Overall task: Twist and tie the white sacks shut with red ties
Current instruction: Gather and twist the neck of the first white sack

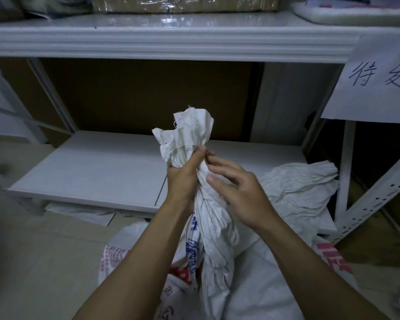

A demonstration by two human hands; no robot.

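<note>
Left hand (182, 179) grips sack (214, 229) — right hand (240, 195) seemingly touching.

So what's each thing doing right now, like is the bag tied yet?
White sack: neck bunched and twisted, no tie on it.
Left hand: grips the sack's neck.
Right hand: fingers loose, touching the neck.
Second sack: lying crumpled, no tie seen.
Paper sign: hanging up.
</note>
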